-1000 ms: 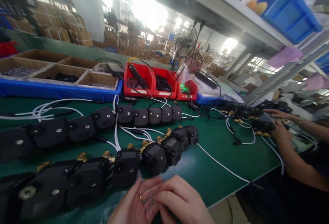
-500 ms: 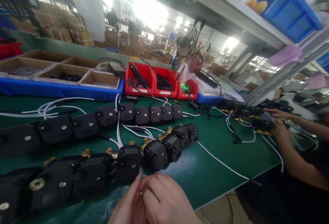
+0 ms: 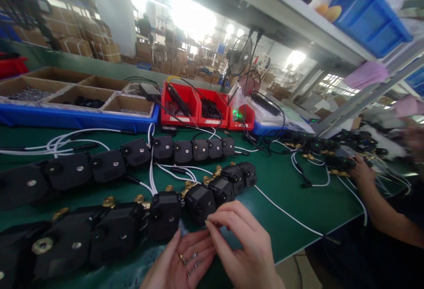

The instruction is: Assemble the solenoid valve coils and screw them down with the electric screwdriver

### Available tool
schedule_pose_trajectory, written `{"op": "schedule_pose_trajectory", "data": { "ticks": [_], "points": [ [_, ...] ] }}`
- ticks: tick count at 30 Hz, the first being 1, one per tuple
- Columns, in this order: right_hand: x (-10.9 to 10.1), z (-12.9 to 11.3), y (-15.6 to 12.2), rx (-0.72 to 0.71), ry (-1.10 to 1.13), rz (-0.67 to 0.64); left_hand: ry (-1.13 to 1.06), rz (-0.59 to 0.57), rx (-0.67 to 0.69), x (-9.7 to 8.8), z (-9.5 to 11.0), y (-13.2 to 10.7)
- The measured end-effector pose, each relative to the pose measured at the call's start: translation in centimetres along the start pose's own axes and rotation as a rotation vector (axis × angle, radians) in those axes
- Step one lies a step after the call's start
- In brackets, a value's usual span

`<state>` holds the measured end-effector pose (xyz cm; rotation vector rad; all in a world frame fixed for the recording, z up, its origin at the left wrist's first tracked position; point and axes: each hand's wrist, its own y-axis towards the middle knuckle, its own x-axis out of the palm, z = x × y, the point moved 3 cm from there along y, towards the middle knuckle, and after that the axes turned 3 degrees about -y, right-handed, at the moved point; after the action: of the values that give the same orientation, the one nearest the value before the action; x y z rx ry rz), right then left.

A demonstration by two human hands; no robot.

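Observation:
My left hand (image 3: 182,258) is cupped palm up at the front of the bench, fingers a little curled, with several small silvery screws (image 3: 192,262) lying on it. Thumb and forefinger of my right hand (image 3: 241,245) are pinched together just above those left fingertips; whatever sits in the pinch is too small to make out. Right behind the pinch stands a black housing (image 3: 199,203) with brass fittings. Next to my left thumb is another black housing (image 3: 164,216), part of a front row. A second row of black housings (image 3: 162,148) stands behind it.
A blue tray (image 3: 132,124) with cardboard compartments of small parts and red bins (image 3: 180,120) line the back. White cables (image 3: 288,210) cross the green bench. At right, a co-worker's hand (image 3: 362,172) rests among similar parts under a shelf (image 3: 298,24).
My hands, earlier closed together, have parted. The left palm has opened to show the screws, and the right hand has risen to the right in a pinch. One co-worker's hand has moved away.

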<state>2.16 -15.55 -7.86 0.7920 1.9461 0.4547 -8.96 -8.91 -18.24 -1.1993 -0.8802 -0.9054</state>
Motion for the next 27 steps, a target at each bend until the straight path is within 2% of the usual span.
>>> {"op": "schedule_pose_trajectory", "data": {
  "ticks": [7, 10, 20, 27],
  "points": [
    [0.9, 1.1, 1.0, -0.013, 0.009, -0.074, 0.02, -0.02, -0.025, -0.7, 0.2, 0.3],
    [0.8, 1.2, 1.4, -0.024, 0.036, -0.128, 0.011, -0.03, -0.051, -0.7, 0.1, 0.3],
    [0.2, 1.1, 3.1, -0.039, 0.018, -0.298, 0.035, -0.064, -0.012, -0.4, 0.1, 0.2],
    [-0.4, 1.4, 4.7, 0.057, -0.12, -0.392, 0.047, -0.069, -0.021, -0.3, 0.3, 0.3]
  ]
}}
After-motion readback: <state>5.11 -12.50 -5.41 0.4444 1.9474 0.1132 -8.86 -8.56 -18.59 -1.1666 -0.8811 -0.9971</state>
